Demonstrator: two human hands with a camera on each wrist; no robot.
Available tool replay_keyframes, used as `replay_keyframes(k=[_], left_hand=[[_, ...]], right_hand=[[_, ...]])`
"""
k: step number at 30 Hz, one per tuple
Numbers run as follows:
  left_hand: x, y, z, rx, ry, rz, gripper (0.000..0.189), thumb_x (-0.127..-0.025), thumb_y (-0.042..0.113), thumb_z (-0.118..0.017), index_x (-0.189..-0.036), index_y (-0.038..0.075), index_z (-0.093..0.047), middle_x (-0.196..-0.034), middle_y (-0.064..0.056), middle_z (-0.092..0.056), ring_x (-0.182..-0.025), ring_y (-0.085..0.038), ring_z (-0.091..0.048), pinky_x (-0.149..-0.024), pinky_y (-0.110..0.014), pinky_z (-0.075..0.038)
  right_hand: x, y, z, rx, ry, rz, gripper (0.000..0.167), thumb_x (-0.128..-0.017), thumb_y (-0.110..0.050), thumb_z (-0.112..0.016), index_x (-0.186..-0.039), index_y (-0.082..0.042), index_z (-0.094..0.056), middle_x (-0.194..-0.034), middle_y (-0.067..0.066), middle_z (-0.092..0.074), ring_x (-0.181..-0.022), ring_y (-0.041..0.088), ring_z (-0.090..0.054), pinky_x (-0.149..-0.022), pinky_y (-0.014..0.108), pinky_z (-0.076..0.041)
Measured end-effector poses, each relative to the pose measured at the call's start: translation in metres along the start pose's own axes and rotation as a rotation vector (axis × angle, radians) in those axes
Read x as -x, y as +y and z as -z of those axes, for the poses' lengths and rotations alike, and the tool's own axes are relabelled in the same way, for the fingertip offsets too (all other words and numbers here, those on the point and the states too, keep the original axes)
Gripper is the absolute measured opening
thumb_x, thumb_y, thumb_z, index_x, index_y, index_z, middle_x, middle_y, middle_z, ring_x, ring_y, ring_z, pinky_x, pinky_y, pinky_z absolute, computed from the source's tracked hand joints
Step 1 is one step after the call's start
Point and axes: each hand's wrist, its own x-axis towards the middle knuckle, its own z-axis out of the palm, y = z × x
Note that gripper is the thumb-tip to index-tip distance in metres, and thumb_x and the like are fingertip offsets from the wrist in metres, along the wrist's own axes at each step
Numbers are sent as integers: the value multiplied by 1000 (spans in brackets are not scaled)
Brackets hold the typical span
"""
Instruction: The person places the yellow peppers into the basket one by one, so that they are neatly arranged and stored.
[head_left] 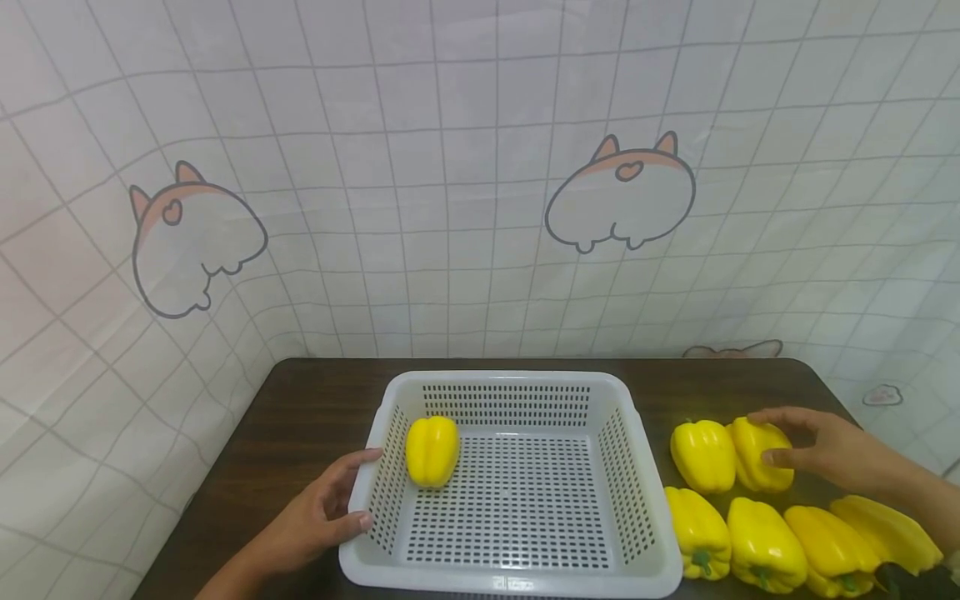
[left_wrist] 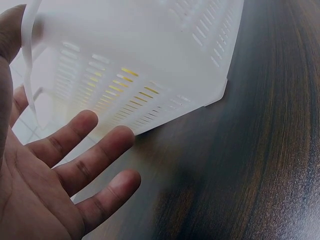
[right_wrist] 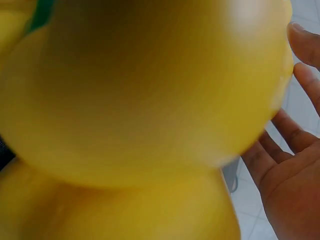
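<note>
The person's right hand [head_left: 840,446] is spanning a yellow pepper [head_left: 752,468] near the table's [head_left: 300,433] right edge, its thumb lying on the near face and a finger along the far side; these are standing wide apart around the pepper, and whether they are squeezing cannot be told from these views. A good hold would be setting thumb and fingers opposite each other across the fullest part of the body, since the skin is looking slick, and pressing just enough to stop it turning. Because a neighbouring pepper [head_left: 702,456] is touching it on the left, lifting straight up before any sideways move would probably keep that one from rolling. The left hand [head_left: 318,512], its fingers spread wide, is resting thumb and index fingertips at the left rim of the basket [head_left: 510,377], probably enough contact for steadying it. Inside, one more pepper [head_left: 432,452] is sitting beside the left wall, while a front row of four peppers [head_left: 767,542] is running from the basket's right side towards the table's right edge. All are showing blocky, lobed bodies with smooth, glossy skin. The basket is looking like pale moulded plastic, rectangular with rounded corners and slotted walls. Beneath, the table is displaying dark, streaky wood grain and rounded far corners.
</note>
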Motion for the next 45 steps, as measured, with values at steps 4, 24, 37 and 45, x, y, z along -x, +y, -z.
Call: replay_keyframes(k=[4,24,37,45], left_hand=[[0,0,0,7,-1,2,72,-97,13,-65,-158,18,-26,-146,-31,-43,-109,-39,-63,-83,-43,-61],[0,1,0,5,-2,-10,71,-98,12,-64,-158,16,-26,-147,-32,-42,-110,-39,-62,-83,-43,-62],[2,1,-1,31,-23,-41,71,-99,9,-62,-158,14,-24,-147,-36,-40,-109,-39,-63,-82,-44,-62],[2,2,-1,38,-22,-31,71,-98,9,-62,-158,14,-24,-148,-35,-39,-110,-38,-63,-83,-44,-62]], right_hand=[[0,1,0,-2,-13,9,71,-92,-36,-77,-150,-7,-48,-150,35,-41,-126,62,-44,-85,68,-50],[0,4,0,-38,-58,35,91,-87,-34,-82,-158,-5,-33,-153,37,-33,-129,62,-40,-86,69,-51],[-1,7,0,-11,44,10,86,-82,-40,-85,-149,-3,-44,-142,33,-48,-115,46,-58,-79,45,-58],[-1,-5,7,2,86,-28,89,-84,-47,-81,-155,-9,-41,-148,31,-42,-120,54,-50,-80,63,-53]])
